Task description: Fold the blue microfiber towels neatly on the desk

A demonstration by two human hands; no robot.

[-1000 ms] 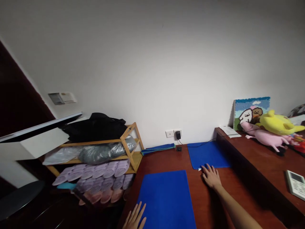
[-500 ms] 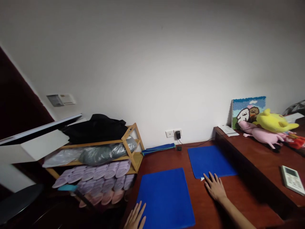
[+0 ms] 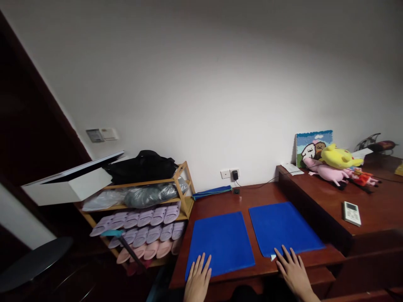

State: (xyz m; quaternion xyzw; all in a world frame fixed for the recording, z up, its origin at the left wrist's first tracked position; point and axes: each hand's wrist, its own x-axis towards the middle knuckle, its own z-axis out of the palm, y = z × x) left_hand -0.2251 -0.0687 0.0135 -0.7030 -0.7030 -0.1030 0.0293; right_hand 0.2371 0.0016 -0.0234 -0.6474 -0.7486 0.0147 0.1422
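Two bare hands enter the head view from its bottom edge, both open with the fingers spread wide, and neither holds anything. The left hand (image 3: pixel 198 279) lies palm down over the near edge of the left mat (image 3: pixel 220 243), a flat blue rectangle on the bench (image 3: pixel 220 201). The right hand (image 3: pixel 292 270) rests its fingertips (image 3: pixel 291 258) on the near edge of the right mat (image 3: pixel 283 228), which lies just beside the other, with a narrow strip of bare wood between them. A white scrap (image 3: pixel 273 257) shows at that mat's near corner. The two mats sit side by side, roughly square to the wall. Beyond them, by the wall, lie a folded blue towel (image 3: pixel 211 192) and a black adapter (image 3: pixel 234 176) plugged into a socket. To the right, a higher bench (image 3: pixel 315 205) carries a remote (image 3: pixel 351 213), a pink plush pig (image 3: pixel 327 172) and a yellow plush (image 3: pixel 338 156). To the left stands a bamboo rack (image 3: pixel 185 207) of lilac slippers (image 3: pixel 135 218), topped by a black bundle (image 3: pixel 141 168).
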